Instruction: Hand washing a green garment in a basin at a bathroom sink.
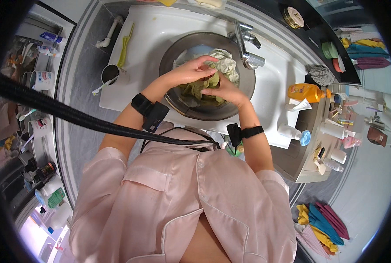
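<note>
Left grip (189, 72), right grip (227, 92) on olive-green cloth (196, 89), crumpled, bunched

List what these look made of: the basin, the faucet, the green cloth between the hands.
Basin: gray-brown with a soft sheen; metal or plastic, can't tell which.
Faucet: likely chrome-plated metal, polished; sharp bright and dark reflections.
Green cloth: thin woven or knit fabric, matte; soft, crumpled folds. Fiber type can't be told.
</note>
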`<state>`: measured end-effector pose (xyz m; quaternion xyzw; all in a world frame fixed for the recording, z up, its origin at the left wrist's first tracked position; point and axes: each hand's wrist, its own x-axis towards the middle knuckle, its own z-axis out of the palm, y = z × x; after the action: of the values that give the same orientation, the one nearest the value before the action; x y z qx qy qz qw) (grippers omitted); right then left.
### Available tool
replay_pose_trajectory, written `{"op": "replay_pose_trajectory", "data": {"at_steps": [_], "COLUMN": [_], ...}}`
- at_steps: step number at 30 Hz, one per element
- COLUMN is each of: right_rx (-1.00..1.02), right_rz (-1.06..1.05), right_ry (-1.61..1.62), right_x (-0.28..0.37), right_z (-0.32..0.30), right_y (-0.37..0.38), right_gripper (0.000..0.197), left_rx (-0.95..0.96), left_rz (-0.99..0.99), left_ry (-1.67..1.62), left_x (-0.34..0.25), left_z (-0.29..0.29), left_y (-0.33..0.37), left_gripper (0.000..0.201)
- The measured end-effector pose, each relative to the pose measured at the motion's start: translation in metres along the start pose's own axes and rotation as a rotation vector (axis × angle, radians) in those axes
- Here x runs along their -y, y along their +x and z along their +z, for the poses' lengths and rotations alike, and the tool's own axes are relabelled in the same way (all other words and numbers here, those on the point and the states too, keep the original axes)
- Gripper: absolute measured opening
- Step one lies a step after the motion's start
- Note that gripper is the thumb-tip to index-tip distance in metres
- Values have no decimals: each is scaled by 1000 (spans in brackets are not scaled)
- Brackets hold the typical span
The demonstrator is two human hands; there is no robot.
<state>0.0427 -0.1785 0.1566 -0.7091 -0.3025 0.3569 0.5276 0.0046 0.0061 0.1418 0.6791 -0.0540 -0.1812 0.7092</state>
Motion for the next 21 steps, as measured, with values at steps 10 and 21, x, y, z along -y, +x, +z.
{"op": "replay_pose_trajectory", "data": {"at_steps": [10,21], "right_rx": [-241,-408], "right_rz": [-12,-321], "right_ry": [55,752], "right_x": [11,107], "right_z": [5,-10], "right_y": [-6,-9], "right_gripper": [35,32], "left_rx": [-212,-123], "left_rz": [115,-126], "left_ry": [184,480], "left_x": [37,95], "left_z": [-27,-48], "left_y": [-8,-22], "left_gripper": [49,69]}}
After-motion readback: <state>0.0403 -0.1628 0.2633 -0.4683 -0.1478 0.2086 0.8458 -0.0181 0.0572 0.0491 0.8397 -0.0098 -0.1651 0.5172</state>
